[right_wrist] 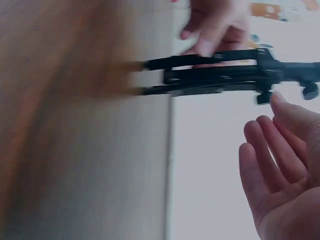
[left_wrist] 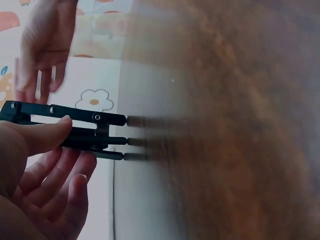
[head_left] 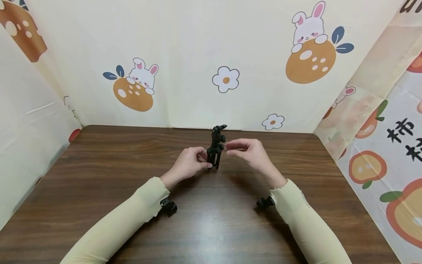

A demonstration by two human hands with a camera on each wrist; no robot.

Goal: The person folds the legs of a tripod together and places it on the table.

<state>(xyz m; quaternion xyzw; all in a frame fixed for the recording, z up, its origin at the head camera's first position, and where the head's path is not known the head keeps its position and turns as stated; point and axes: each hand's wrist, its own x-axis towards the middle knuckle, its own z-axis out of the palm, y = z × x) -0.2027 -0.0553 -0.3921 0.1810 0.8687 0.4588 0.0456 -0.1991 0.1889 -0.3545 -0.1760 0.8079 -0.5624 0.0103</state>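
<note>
A small black tripod [head_left: 215,145] stands upright at the far middle of the table, its legs folded close together and a bent head on top. My left hand [head_left: 188,162] pinches it low down; in the left wrist view the thumb lies along one leg [left_wrist: 111,119] with fingertips behind. To its right is my right hand [head_left: 253,152], fingers loosely extended and holding nothing. In the right wrist view, that hand's thumb tip is right at a side knob [right_wrist: 263,98], with the other fingers spread below. The feet rest close over their reflections in the tabletop.
The brown wood-grain table [head_left: 132,146] has a glossy surface. Behind it hangs a pale curtain [head_left: 194,44] printed with rabbits, fruit and flowers, and another printed cloth [head_left: 369,139] lines the right side. A black wrist camera [head_left: 169,206] sits under the left sleeve.
</note>
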